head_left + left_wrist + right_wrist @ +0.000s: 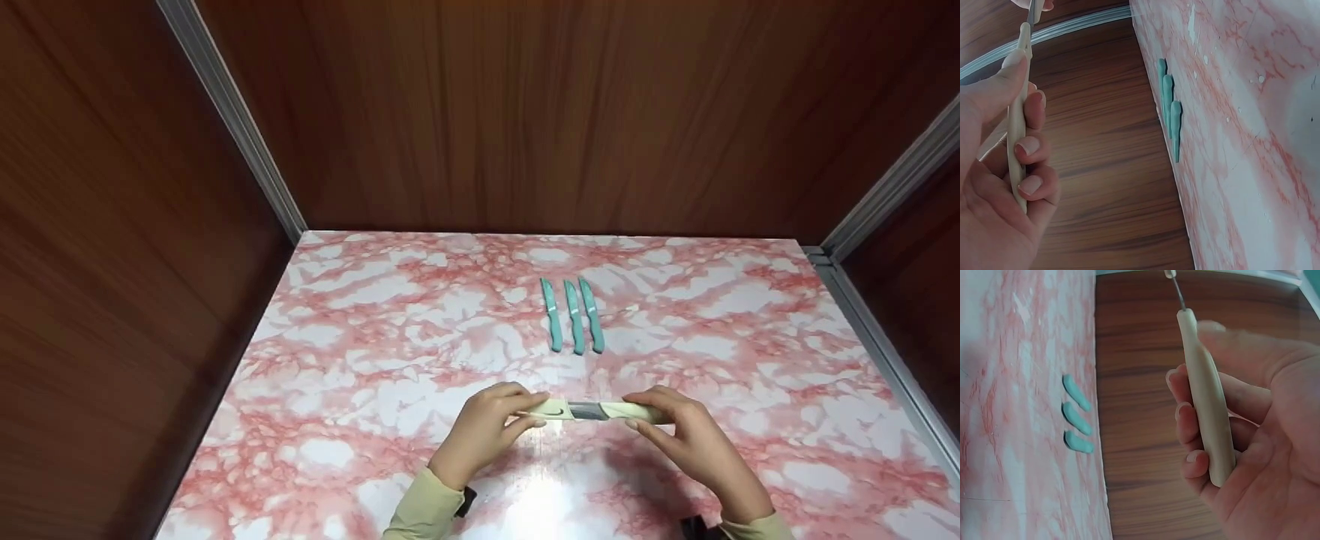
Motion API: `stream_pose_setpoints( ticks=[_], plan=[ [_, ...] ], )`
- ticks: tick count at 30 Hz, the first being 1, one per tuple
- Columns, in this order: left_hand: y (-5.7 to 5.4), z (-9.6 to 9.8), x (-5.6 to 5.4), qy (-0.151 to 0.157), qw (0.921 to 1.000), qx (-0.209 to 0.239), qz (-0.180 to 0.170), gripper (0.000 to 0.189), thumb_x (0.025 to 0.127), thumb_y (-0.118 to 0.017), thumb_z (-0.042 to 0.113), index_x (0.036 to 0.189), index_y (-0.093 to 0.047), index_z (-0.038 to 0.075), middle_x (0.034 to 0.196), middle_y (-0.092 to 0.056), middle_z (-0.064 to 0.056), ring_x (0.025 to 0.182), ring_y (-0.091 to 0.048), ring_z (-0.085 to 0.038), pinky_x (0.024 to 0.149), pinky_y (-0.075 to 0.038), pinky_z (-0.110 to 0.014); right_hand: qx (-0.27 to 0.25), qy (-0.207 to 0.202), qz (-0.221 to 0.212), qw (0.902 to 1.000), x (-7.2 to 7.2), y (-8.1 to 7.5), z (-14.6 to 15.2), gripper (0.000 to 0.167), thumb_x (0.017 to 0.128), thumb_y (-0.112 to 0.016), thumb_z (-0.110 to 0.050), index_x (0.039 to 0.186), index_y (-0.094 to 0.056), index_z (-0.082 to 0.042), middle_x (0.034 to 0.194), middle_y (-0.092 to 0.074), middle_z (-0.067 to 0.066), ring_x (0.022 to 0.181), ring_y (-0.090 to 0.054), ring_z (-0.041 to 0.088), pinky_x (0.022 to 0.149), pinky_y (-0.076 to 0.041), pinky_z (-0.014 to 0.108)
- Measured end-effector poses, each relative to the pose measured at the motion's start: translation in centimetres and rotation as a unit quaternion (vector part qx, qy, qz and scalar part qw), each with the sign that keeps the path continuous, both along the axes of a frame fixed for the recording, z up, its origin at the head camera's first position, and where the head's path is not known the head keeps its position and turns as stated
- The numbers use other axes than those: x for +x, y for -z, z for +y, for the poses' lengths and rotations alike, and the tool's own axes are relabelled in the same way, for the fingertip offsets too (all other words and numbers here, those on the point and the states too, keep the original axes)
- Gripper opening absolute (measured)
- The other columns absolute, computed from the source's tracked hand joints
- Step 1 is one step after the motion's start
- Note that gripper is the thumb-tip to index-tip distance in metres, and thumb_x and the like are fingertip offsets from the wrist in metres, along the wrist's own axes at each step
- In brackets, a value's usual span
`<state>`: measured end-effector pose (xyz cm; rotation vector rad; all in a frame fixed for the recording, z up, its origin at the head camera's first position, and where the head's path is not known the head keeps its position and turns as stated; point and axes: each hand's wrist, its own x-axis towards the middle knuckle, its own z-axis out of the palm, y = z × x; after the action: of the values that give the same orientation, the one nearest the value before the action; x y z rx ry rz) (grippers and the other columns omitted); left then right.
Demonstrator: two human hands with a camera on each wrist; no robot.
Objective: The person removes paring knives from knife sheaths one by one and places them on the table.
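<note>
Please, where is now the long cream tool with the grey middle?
In the head view, the long cream tool is low, slightly right of centre, held between the person's left grip and right grip, below three slim turquoise knives.

The table [352, 405] in front of you is marbled red and white. From its centre, toward 12 o'clock, you have three turquoise knives lying side by side, close but apart, tips pointing near 12, handles near 6. The 9 o'clock knife [552, 315] lies farther from the middle knife [574, 316] than the 3 o'clock knife [591, 315] does.
</note>
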<state>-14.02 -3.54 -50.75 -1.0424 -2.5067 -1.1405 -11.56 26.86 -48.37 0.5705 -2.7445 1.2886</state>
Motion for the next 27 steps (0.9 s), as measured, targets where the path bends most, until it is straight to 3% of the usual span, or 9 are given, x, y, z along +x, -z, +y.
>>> stream_pose_setpoints(
  ticks=[27],
  plan=[
    [-0.17, 0.07, -0.11, 0.013, 0.9995, 0.001, -0.027, 0.036, 0.087, -0.07, 0.025, 0.121, -0.068, 0.014, 0.098, -0.064, 0.006, 0.088, -0.061, -0.004, 0.078, -0.046, -0.01, 0.012, 0.004, -0.003, 0.9999, 0.02, -0.08, 0.39, 0.024, 0.085, -0.073, -0.01, 0.107, -0.069, -0.02, 0.098, -0.061, -0.013, 0.088, -0.063, 0.008, 0.076, -0.054, 0.027]
  ],
)
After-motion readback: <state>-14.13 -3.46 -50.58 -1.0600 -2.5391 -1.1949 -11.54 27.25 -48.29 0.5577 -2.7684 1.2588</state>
